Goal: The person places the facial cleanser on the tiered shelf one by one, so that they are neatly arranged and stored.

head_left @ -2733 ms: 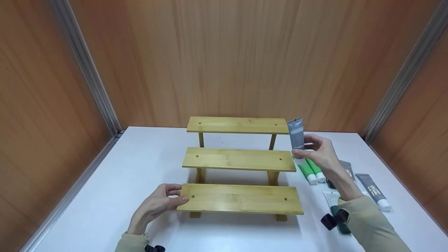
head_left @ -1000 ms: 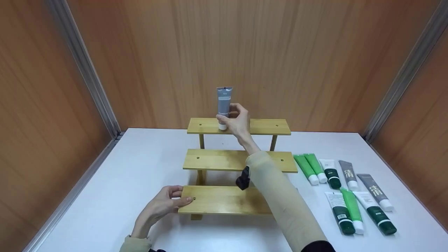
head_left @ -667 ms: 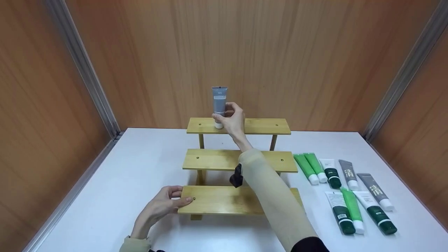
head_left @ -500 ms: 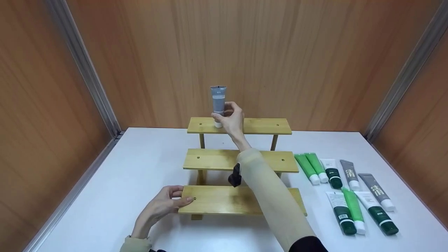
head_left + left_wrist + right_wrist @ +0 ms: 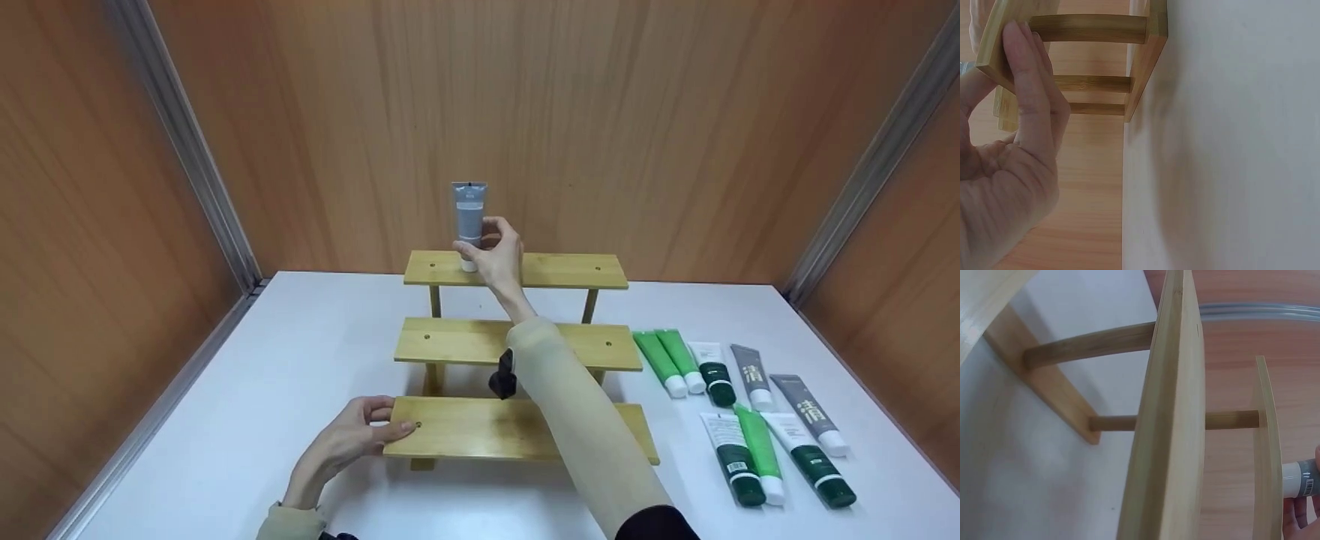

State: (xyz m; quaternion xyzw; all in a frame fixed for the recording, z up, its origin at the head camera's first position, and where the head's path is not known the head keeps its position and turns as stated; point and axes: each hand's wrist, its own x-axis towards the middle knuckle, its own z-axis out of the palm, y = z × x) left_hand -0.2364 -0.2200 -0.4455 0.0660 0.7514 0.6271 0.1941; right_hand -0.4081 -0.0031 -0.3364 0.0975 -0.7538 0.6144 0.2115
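Note:
A three-tier bamboo stand (image 5: 480,435) occupies the middle of the white table. On its top tier, left of centre, a grey-blue squeeze tube (image 5: 469,210) stands upright on its white cap. My right hand (image 5: 499,255) pinches that tube low down, thumb in front and fingers behind. In the right wrist view the cap (image 5: 1292,480) meets the top board, and only part of the hand shows at the edge. My left hand (image 5: 352,435) grips the left end of the lowest board, thumb on top; the left wrist view shows its fingers (image 5: 1027,84) against the board's underside.
Several tubes lie on the table to the right: green ones (image 5: 660,364), white and dark green ones (image 5: 810,461), and grey ones (image 5: 810,412). Wood-grain walls (image 5: 480,112) enclose the table at the back and sides. My right forearm (image 5: 585,427) crosses above the lower tiers.
My right hand has carried the grey-blue tube from beside the stand's right end to its top tier, then slightly left; lately it is nearly still. My left hand keeps its grip.

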